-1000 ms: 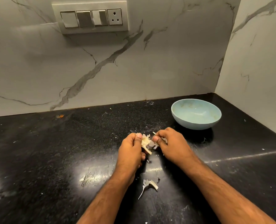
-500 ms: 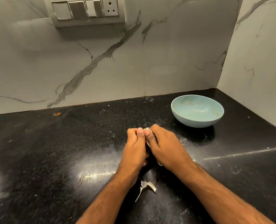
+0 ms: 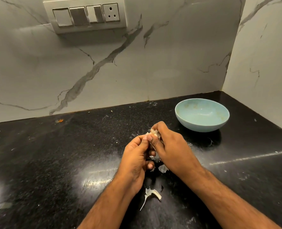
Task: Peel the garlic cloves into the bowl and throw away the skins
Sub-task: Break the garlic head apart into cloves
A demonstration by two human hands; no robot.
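Garlic (image 3: pixel 154 131) sits pinched between both hands, held just above the black desk (image 3: pixel 54 154) and a little to the near-left of the blue bowl (image 3: pixel 202 116). The left hand (image 3: pixel 135 160) has its fingers curled in, thumb pressing at the papery end; the right hand (image 3: pixel 171 148) wraps over the top, fingers clenched round the garlic so only a pale scrap shows. The bowl looks empty, so I judge the peeling is early on. A curl of skin (image 3: pixel 151 194) lies on the desk near the wrists, with smaller flakes (image 3: pixel 163 168) under the hands. To do this step well, I would say: hold the garlic steady with one hand and let the other thumbnail catch the loose edge, pulling the skin away in one strip rather than crumbling it. Keep the work near the bowl, so a bare clove drops straight in, and keep the scraps together for the bin.
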